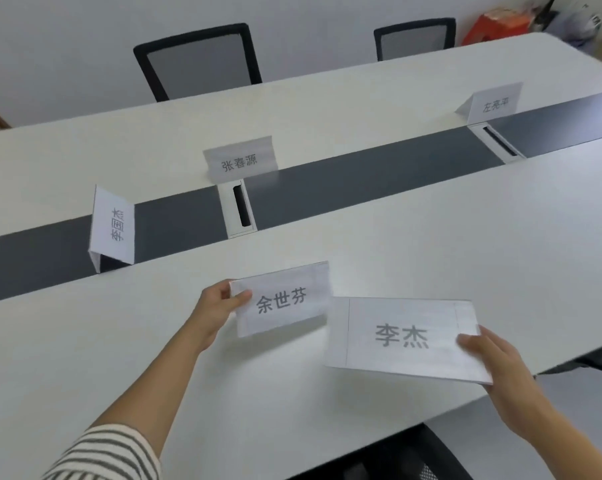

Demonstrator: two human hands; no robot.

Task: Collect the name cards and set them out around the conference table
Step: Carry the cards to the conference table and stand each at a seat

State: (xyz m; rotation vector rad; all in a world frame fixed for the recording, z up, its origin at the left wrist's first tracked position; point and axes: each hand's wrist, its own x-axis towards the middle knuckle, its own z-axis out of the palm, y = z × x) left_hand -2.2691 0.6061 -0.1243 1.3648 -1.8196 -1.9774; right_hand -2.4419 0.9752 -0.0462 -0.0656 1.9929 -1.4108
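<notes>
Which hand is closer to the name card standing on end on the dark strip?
Left. The left hand, pinching the 余世芬 card, sits just right of that upended card, toward the person; the right hand, holding the 李杰 card, is much farther right.

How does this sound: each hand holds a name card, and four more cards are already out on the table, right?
Not quite. The head view shows three cards out on the table, not four: the left card, the middle card and the far card. Each hand does hold one: left hand the smaller card, right hand the larger card.
</notes>
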